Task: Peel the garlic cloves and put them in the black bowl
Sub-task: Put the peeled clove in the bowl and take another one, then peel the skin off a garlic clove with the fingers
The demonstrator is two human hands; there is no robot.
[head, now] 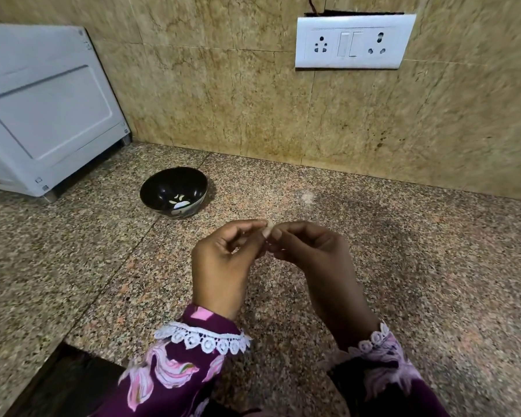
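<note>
A small pale garlic clove (270,226) is pinched between the fingertips of both my hands, held above the granite counter. My left hand (227,260) grips it from the left with curled fingers, and my right hand (310,254) grips it from the right. Most of the clove is hidden by my fingers. The black bowl (174,196) stands on the counter behind and to the left of my hands, with a few white peeled cloves (179,201) at its bottom.
A white microwave (42,106) stands at the back left beside the bowl. A tiled wall with a white socket panel (355,40) runs along the back. The speckled granite counter (403,251) ends at a front edge at the lower left.
</note>
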